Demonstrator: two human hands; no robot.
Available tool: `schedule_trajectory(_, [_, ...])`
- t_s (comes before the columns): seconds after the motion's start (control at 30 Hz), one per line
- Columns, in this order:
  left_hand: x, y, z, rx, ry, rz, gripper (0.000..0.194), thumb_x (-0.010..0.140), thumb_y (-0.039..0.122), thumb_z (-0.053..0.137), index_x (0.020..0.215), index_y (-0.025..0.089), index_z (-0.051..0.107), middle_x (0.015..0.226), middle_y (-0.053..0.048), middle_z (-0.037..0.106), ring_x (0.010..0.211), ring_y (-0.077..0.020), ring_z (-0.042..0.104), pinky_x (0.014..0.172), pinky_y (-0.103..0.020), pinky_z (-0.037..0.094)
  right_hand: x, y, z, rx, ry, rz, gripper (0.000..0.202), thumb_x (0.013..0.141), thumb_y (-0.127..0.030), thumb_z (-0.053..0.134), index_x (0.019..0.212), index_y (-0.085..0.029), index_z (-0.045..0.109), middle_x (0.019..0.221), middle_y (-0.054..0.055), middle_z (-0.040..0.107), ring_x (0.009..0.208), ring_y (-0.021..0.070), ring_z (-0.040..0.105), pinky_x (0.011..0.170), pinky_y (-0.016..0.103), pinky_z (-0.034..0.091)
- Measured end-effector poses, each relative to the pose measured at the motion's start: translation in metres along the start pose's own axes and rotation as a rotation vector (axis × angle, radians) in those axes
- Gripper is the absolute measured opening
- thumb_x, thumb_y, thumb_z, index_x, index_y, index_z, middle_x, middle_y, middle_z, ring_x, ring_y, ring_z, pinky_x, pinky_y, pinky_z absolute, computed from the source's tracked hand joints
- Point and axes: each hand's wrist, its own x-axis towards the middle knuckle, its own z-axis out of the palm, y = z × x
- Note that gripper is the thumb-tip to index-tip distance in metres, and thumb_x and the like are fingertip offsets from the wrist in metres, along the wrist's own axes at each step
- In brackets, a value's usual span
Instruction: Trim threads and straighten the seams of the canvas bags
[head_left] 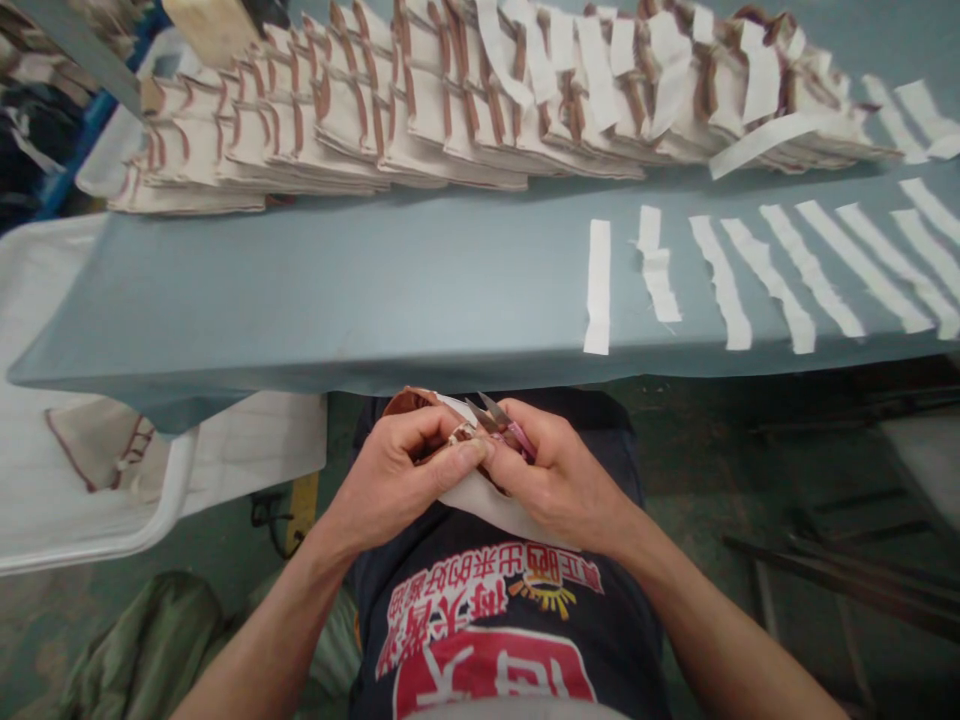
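Note:
Over my lap, just below the table's front edge, my left hand [409,465] pinches a cream and brown fabric piece [487,503]. Close against it, my right hand [551,465] is closed round small scissors [517,435] with pink handles, whose blades point up and to the left, slightly apart. The thumbs of both hands meet at the brown trim of the piece. Its cream part hangs below the fingers, and the rest is partly hidden by them.
A blue-green covered table [337,290] spans the view, with a long row of cream and brown fabric pieces [435,120] at its back. White strips [598,285] lie at the right. A white tub [176,490] stands at the lower left.

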Motion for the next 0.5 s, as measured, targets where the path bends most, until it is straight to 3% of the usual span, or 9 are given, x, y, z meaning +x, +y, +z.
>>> schedule_trajectory(0.33, [-0.001, 0.014, -0.004, 0.286, 0.006, 0.13, 0.023, 0.09, 0.02, 0.055, 0.068, 0.016, 0.06, 0.061, 0.005, 0.053, 0.054, -0.009, 0.043, 0.05, -0.02, 0.034, 0.004, 0.001, 0.003, 0.188, -0.03, 0.005, 0.024, 0.097, -0.036, 0.059, 0.079, -0.021, 0.051, 0.066, -0.007, 0.044, 0.057, 0.0097, 0.036, 0.052, 0.024, 0.032])
schedule_trajectory(0.5, [0.002, 0.008, -0.004, 0.247, -0.021, 0.126, 0.023, 0.094, 0.02, 0.05, 0.076, 0.015, 0.063, 0.067, 0.003, 0.061, 0.058, -0.0103, 0.049, 0.053, -0.021, 0.038, 0.008, 0.005, 0.005, 0.328, -0.063, 0.056, 0.027, 0.097, -0.039, 0.06, 0.079, -0.022, 0.049, 0.063, -0.008, 0.041, 0.054, 0.009, 0.031, 0.049, 0.023, 0.028])
